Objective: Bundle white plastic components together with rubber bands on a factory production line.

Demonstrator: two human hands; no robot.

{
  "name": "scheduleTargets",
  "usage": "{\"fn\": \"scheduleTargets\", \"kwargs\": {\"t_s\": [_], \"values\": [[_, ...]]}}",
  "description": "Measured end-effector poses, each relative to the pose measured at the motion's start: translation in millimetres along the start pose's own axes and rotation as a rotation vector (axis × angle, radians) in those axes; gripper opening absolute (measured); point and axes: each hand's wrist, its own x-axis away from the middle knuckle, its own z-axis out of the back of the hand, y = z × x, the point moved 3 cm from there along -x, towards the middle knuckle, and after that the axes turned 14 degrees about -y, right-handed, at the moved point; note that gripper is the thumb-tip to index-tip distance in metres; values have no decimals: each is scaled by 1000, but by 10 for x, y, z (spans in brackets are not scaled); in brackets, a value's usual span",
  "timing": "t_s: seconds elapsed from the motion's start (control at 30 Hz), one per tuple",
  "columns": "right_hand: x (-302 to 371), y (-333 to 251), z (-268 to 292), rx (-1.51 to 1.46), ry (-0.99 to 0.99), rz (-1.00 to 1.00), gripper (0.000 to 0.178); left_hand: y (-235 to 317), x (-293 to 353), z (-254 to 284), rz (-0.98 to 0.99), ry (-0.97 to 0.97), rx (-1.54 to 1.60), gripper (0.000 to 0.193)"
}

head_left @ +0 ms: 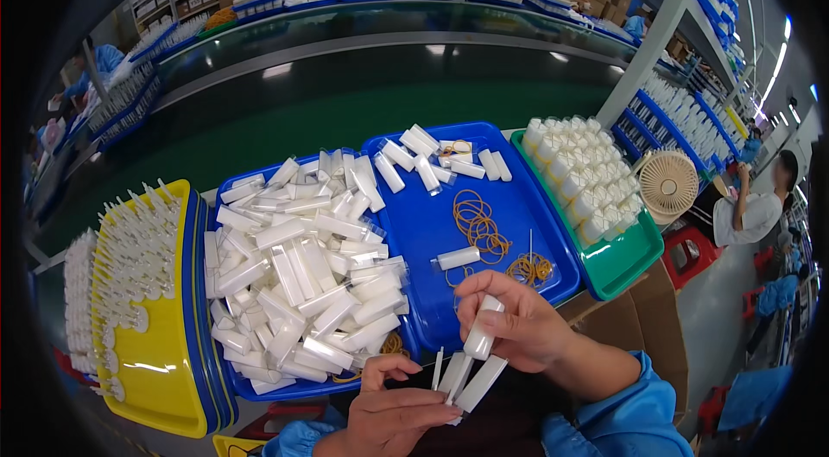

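Left hand (389, 414), fingers clamped on splayed white packets (482, 384); right hand (531, 332), fingers pinching another packet (481, 334) at their upper ends, in front of the blue tray (423, 232); uneven pressure could let the bundle slip apart.

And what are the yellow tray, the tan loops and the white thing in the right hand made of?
Yellow tray: probably smooth, shiny plastic; light glints off its bare part. Tan loops: likely thin, dullish rubber, since they curl and tangle. White thing: glossy, maybe plastic, because it shines, but I can't be sure.
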Motion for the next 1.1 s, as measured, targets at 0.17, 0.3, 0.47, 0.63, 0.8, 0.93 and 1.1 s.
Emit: {"fn": "scheduleTargets", "kwargs": {"t_s": [0.17,0.3,0.47,0.63,0.8,0.93,1.1], "values": [[44,-307,-85,1133,-85,47,21,110,-124,115,-46,-14,-109,12],[105,-245,-77,547,-103,-24,17,158,-120,99,-136,-3,-113,14],[172,-105,-188,773,-139,6,18,137,-104,81,-144,-45,-149,13],[194,41,-404,829,-340,47,15,226,-57,70,-59,124,-111,13],[-22,-259,-322,1072,-455,118,28,206,-35,130,-9,54,-218,16],[-424,-383,205,1696,-54,240,29,250,-67,162,-5,92,-260,14],[-612,-251,510,2120,-16,-204,34,158,24,117,59,82,-130,17]]}}
